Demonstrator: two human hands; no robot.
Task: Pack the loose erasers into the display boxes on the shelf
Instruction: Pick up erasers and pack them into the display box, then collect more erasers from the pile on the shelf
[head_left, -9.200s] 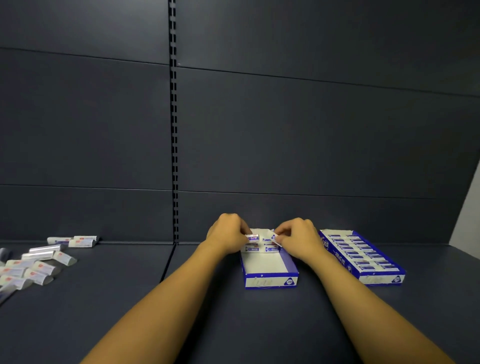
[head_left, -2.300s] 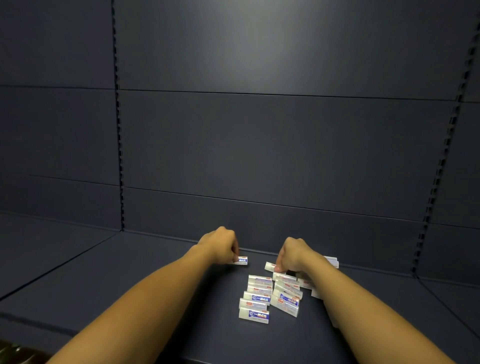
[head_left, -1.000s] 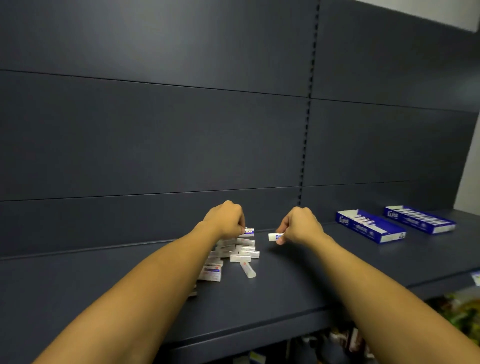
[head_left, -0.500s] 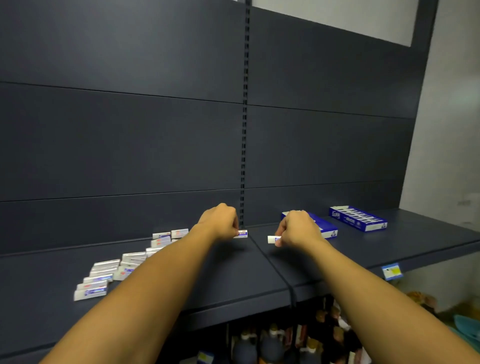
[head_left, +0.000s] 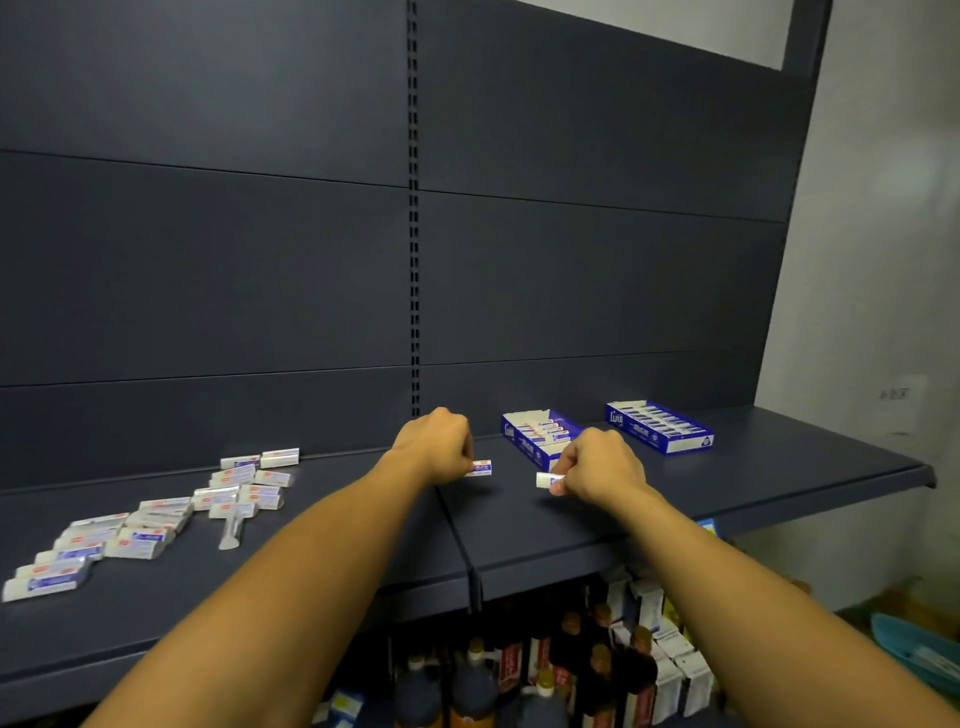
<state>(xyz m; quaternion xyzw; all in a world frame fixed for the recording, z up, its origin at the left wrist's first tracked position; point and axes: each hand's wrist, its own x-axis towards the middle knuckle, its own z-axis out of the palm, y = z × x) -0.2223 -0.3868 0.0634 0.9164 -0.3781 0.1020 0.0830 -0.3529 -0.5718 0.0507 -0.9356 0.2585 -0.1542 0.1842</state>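
Observation:
My left hand (head_left: 436, 447) pinches a white eraser (head_left: 480, 468) with a blue and red sleeve, held above the dark shelf (head_left: 519, 525). My right hand (head_left: 597, 465) grips another white eraser (head_left: 543, 480) that sticks out to the left of my fingers. Just behind my right hand sits a partly filled blue display box (head_left: 537, 435). A second blue display box (head_left: 660, 426), filled with a row of erasers, stands farther right. Several loose erasers (head_left: 156, 519) lie scattered on the left part of the shelf.
A seam (head_left: 457, 540) splits the shelf between my arms. Under the shelf stand dark bottles (head_left: 467, 686) and small cartons (head_left: 660, 660). A grey wall (head_left: 878, 260) and the shelf's end are at the right. A teal tray (head_left: 919, 649) shows at the lower right.
My view has swung right from the eraser pile toward the boxes. Both hands carried their erasers rightward, and the partly filled box is now just behind my right hand.

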